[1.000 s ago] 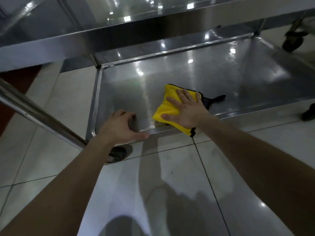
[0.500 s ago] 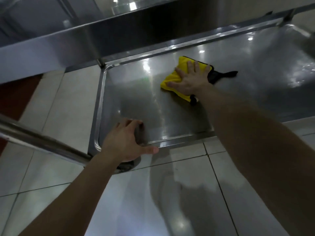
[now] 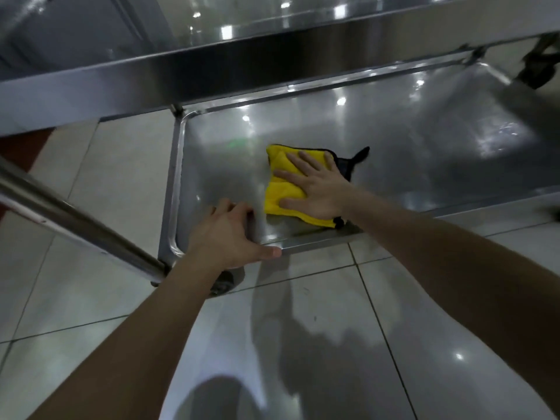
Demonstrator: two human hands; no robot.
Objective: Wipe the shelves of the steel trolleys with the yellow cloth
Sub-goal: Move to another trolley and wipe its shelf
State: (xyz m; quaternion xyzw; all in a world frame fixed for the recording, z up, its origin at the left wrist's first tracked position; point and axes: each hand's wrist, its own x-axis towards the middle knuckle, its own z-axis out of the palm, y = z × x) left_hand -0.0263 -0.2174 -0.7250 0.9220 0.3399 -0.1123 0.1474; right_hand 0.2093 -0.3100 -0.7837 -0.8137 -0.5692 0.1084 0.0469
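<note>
Pressing down on the yellow cloth [image 3: 283,189], my right hand [image 3: 321,189] lies flat with its fingers [image 3: 303,160] straight and spread. They grasp nothing; palm pressure alone pins the cloth.

Location: the cloth lies folded on the lower shelf [image 3: 409,153], in the shelf's left half, with its near corner just beside the shelf's near rim. Its long axis runs from the shelf's far side towards the near rim, slanting slightly right. A dark trimmed corner sticks out from under my fingertips on the far-right side.

Key relation: the cloth is directly under my right hand, not ahead of it. Judged from this, the next stroke needs no re-grip, only a slide. Most of the unwiped-looking steel lies to the right along the shelf, so the sweep probably runs that way, across the cloth's long axis.

My left hand [image 3: 227,237] is the nearer to the shelf's left corner. It grips the near rim, fingers curled over the lip and thumb laid along the outer edge, bracing the trolley.

Surroundings: the upper shelf [image 3: 212,65] overhangs the lower shelf's far side. A handle tube [image 3: 75,219] runs down to the shelf's near-left corner, above a castor [image 3: 224,283]. Glossy floor tiles [image 3: 303,344] lie on the near side.
</note>
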